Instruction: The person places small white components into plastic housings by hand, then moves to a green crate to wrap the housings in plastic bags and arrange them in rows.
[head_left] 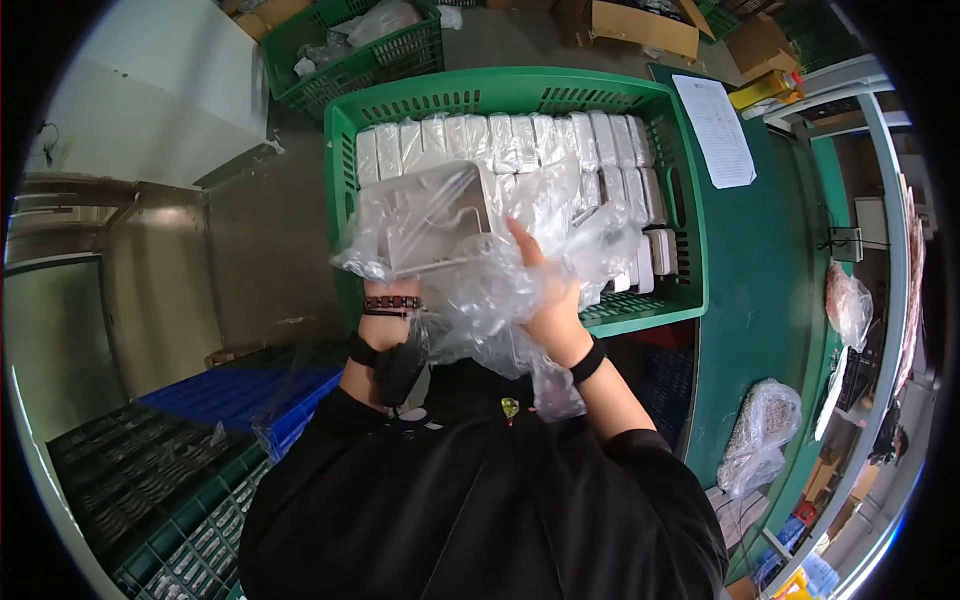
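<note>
A shallow white plastic tray, partly wrapped in clear film, is tilted above a green crate. My left hand grips the tray from beneath its near edge; the fingers are hidden under it. My right hand is closed on a crumpled bundle of clear plastic bags, its thumb pointing up and away from me. The bags spread over the tray's right side and hang down in front of my chest. Below, white film-wrapped pieces stand in rows inside the crate.
Right of the crate runs a green table with a paper sheet, a yellow bottle and a clear bag of small parts. Another green crate stands far left. Blue and green crates lie at lower left.
</note>
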